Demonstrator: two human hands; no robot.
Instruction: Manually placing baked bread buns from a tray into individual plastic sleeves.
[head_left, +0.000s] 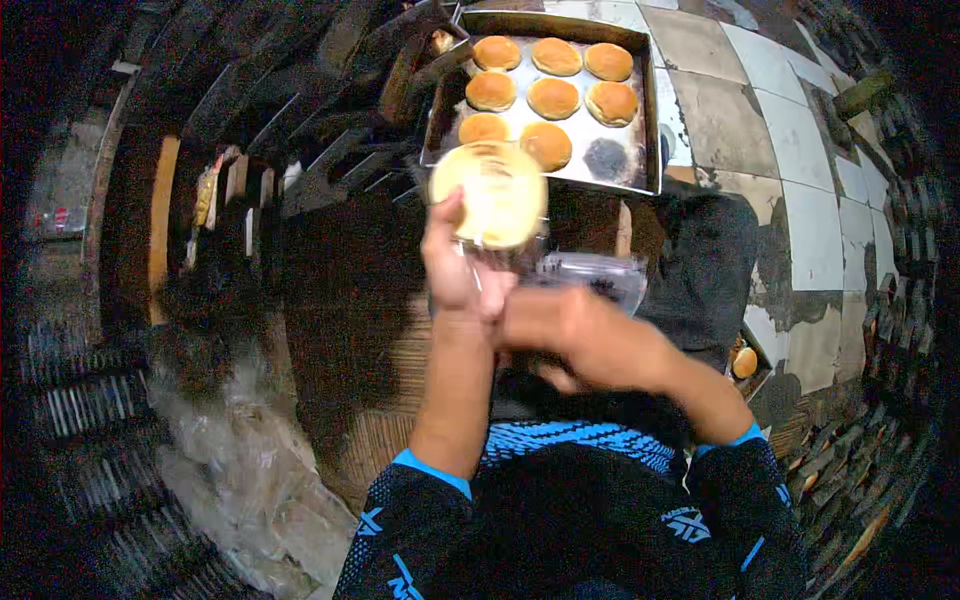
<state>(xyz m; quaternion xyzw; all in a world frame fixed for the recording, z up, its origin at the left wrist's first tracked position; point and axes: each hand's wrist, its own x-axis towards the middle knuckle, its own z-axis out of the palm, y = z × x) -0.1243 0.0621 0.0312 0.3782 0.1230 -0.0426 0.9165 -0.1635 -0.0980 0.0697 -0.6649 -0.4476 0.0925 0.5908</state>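
My left hand (457, 262) holds up a pale, round bun (487, 195), its light face towards me. Something clear and shiny, perhaps plastic film, shows at its lower edge. My right hand (577, 330) crosses at my left wrist, blurred by motion; its fingers are partly hidden, so what it holds is unclear. Just beyond the held bun lies a metal baking tray (654, 112) with several browned buns (553, 98) in rows and a dark round patch on its paper-like lining. Clear plastic (611, 274) sits behind my right hand.
A dark-clothed leg (709, 255) is right of the plastic. Another tray with a small bun (744, 363) stands lower right. Worn tiles (806, 187) cover the right side. A wooden bar (162, 217) and crumpled plastic sheeting (255, 487) are on the left.
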